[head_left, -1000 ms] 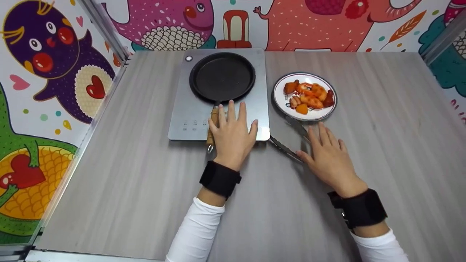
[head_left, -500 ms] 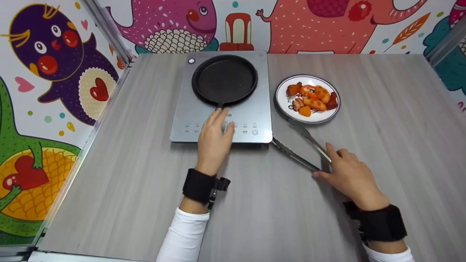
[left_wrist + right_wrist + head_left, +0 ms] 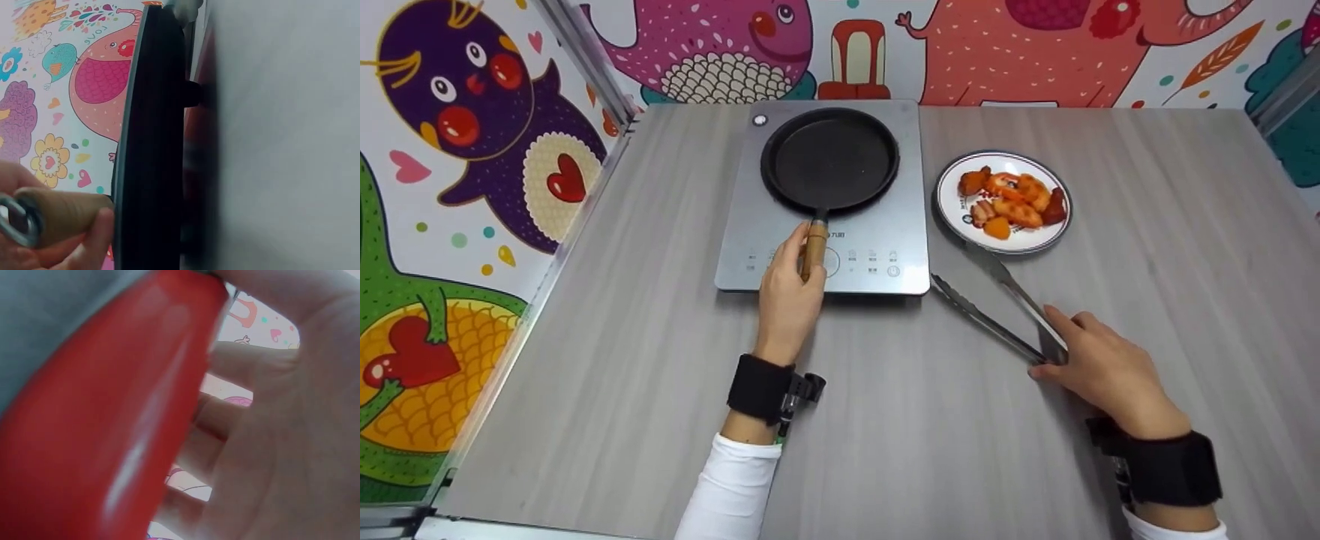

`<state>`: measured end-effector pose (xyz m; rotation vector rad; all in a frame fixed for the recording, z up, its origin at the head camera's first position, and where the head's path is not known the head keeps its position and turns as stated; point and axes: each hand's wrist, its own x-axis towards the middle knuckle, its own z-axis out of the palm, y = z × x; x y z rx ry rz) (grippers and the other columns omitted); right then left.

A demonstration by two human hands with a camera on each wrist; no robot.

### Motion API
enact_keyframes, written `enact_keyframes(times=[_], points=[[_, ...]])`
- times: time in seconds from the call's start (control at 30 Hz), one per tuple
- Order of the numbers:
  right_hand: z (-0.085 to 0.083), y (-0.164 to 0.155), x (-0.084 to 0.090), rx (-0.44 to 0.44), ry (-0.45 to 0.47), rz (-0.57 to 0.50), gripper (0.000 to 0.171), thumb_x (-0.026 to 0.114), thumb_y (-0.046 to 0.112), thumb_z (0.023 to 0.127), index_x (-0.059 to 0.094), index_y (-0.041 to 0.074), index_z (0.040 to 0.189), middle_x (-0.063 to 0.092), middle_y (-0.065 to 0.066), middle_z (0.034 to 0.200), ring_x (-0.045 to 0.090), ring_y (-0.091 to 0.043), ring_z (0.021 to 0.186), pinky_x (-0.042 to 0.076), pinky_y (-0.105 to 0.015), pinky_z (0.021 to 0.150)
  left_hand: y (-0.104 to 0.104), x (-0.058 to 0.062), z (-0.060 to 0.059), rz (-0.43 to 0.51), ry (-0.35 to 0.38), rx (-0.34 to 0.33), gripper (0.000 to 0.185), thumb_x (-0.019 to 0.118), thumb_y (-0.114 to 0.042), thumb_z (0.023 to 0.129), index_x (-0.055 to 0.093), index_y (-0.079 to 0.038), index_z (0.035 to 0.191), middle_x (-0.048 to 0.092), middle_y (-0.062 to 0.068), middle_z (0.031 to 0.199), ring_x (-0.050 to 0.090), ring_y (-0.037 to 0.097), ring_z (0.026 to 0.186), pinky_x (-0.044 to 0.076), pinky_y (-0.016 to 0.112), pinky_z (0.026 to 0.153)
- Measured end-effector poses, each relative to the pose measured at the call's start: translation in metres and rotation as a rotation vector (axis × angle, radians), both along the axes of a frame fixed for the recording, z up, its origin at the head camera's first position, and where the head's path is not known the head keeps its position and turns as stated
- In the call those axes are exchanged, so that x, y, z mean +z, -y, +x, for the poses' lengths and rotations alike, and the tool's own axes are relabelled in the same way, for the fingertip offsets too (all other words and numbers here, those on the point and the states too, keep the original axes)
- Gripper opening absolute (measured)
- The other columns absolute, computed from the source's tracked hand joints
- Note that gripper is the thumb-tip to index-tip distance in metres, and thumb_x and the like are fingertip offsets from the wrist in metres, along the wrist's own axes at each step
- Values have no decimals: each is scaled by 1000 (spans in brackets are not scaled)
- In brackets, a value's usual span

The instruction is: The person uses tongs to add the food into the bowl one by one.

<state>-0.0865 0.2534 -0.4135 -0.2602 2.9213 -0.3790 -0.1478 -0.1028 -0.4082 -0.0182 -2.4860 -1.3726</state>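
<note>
A black frying pan (image 3: 831, 160) sits on the silver induction cooktop (image 3: 735, 225). My left hand (image 3: 791, 296) grips its wooden handle (image 3: 816, 244); the left wrist view shows the fingers on the handle (image 3: 70, 216) and a metal ring at its end. Farther right, my right hand (image 3: 1110, 367) holds metal tongs (image 3: 997, 326) whose two arms are spread. One arm's tip lies by the rim of a white plate (image 3: 952, 214), the other by the cooktop's corner. Close up in the right wrist view is the tongs' red grip (image 3: 124, 405), beside the palm and curled fingers.
Several pieces of orange-brown food (image 3: 1012, 202) lie on the plate, right of the cooktop. All this stands on a grey wood-grain table (image 3: 607, 375). Cartoon-printed walls (image 3: 1005, 52) with metal corner posts (image 3: 585, 67) border the back and sides.
My left hand has come from lying spread over the cooktop to gripping the pan handle, which swung right. My right hand moved back along the tongs toward me and took hold of them.
</note>
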Motion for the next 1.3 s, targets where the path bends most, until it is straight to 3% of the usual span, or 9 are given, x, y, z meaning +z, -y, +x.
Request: enact_keyframes(times=[0.17,0.27,0.4,0.6,0.77,0.83,1.1,1.2,1.3], points=[[1,-3,-4,-27,47,-7,89,68,55,68,34,8,136,49,-23,109,53,-34,86,45,-48,58,4,-6,2,189,54,-64,50,50,-15,88,37,-15,136,45,-1,124,58,15,85,53,30,60],[1,-7,-3,-25,78,-15,94,67,58,67,32,8,138,46,-26,112,52,-37,89,44,-49,60,3,3,10,323,113,-98,51,50,-14,90,33,-15,138,42,4,126,60,26,70,53,37,49],[3,-14,-1,-21,106,-27,97,67,60,65,31,8,138,46,-23,109,50,-34,86,43,-46,60,2,14,18,412,142,-133,56,50,-12,91,26,-18,141,39,8,133,59,36,65,50,44,47],[3,-16,-4,-11,117,-57,89,68,53,69,34,7,137,49,-12,96,46,-23,75,40,-37,59,6,6,16,523,120,-225,63,49,-14,92,15,-26,143,31,8,141,59,39,61,46,35,36],[0,-15,-8,-4,89,-132,74,68,43,74,39,11,135,50,-9,99,46,-21,80,40,-36,67,9,0,16,629,164,-266,66,52,-21,91,13,-34,142,31,7,140,60,35,57,40,30,31],[-2,-14,-9,-3,70,-166,69,66,43,76,42,12,133,49,-8,100,47,-21,78,39,-34,64,10,-3,16,669,173,-272,67,53,-22,90,13,-33,143,32,7,140,60,35,58,40,30,32],[-7,-20,-8,-32,-36,-261,62,61,50,78,50,11,125,49,-4,93,45,-17,69,34,-27,54,10,-7,13,730,157,-306,66,52,-20,90,14,-25,144,31,9,141,61,40,66,44,28,36],[-7,-22,-9,-39,-87,-289,58,62,48,78,53,11,122,52,-2,92,46,-18,71,35,-28,57,10,-8,12,728,165,-302,66,53,-21,90,16,-25,144,29,9,142,61,40,66,44,27,37],[-5,-23,-9,-65,-80,-305,57,62,48,79,53,12,123,55,-3,99,47,-19,76,38,-32,62,8,-10,11,721,168,-305,65,53,-21,90,17,-25,144,28,10,142,61,40,66,45,27,37]])
